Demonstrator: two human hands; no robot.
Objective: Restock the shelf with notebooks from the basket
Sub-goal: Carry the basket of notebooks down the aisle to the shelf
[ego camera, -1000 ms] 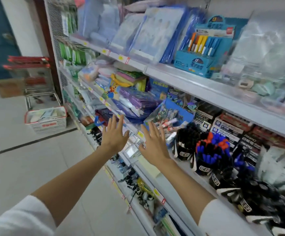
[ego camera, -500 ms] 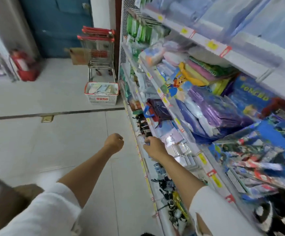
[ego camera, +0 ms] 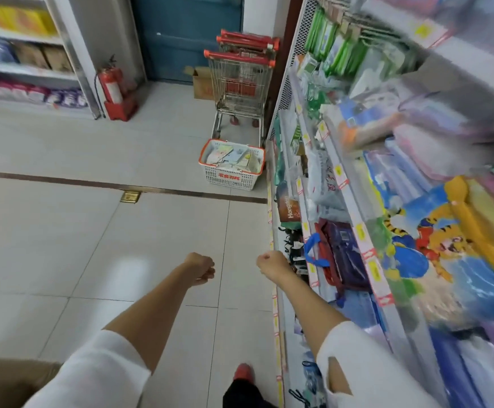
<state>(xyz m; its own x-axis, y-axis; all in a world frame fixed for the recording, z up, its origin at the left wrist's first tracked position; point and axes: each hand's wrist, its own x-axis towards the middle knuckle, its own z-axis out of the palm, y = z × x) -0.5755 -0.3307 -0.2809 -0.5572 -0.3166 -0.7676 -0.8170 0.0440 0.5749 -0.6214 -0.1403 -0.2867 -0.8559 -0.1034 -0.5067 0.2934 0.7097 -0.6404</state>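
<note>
Both fists curled & empty, left hand [ego camera: 201,269] near right hand [ego camera: 271,264], basket [ego camera: 228,178] w/ notebooks [ego camera: 230,156] far ahead on floor by shelf [ego camera: 346,201], so best walk close, crouch, lift a squared stack w/ both hands.

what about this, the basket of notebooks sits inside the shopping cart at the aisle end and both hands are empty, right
Not quite: the head view shows the basket of notebooks on the floor in front of the shopping cart, not inside it. It is at the aisle end, and the left hand and right hand are empty.
</note>
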